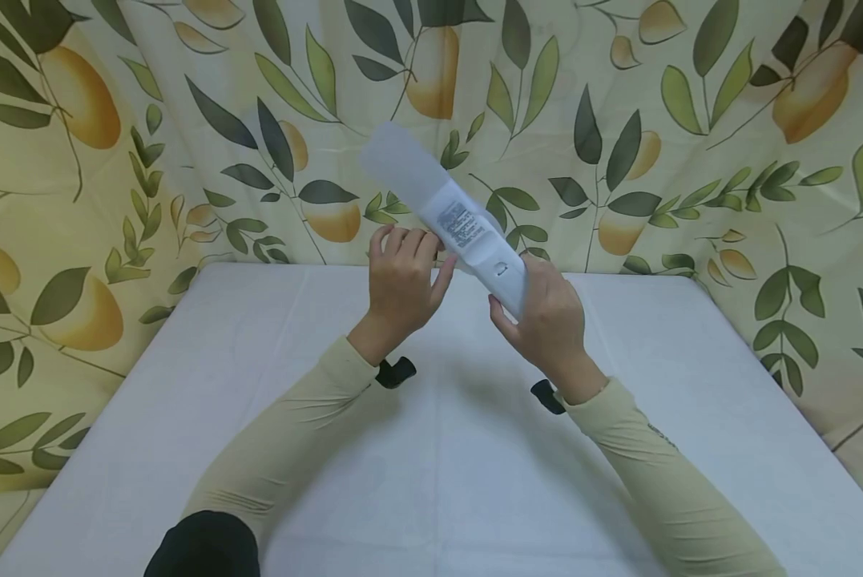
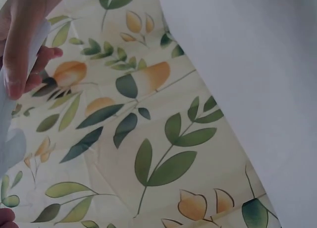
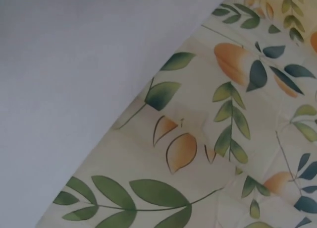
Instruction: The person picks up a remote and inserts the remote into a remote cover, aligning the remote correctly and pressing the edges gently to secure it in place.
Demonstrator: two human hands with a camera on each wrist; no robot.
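Right hand [image 1: 549, 316]: wrapped round the lower end of the white device [image 1: 434, 196], thumb along the near edge, so that's the one clearly gripping.
Left hand [image 1: 405, 276]: right beside the device's middle, thumb and fingers close to its edge; honestly can't tell from these angles if it's grasping, just touching or not quite there.
Handling tip: I'd let the right hand carry the weight and have the left steady the edge lightly, fingers off the printed label [image 1: 462, 223] so it stays readable (assuming reading it matters, no idea).
Device's direction: rounded end [image 1: 398, 160] aims up and to the left in the head view, gripped end down at the right.
Device's long axis: a clean diagonal from lower right to upper left, label side facing the head camera.
Device's spot: held up off the white table [image 1: 431, 481], across its far edge as the head camera sees it.
Backdrop: fruit-and-leaf fabric [image 1: 539, 184] hanging behind everything.
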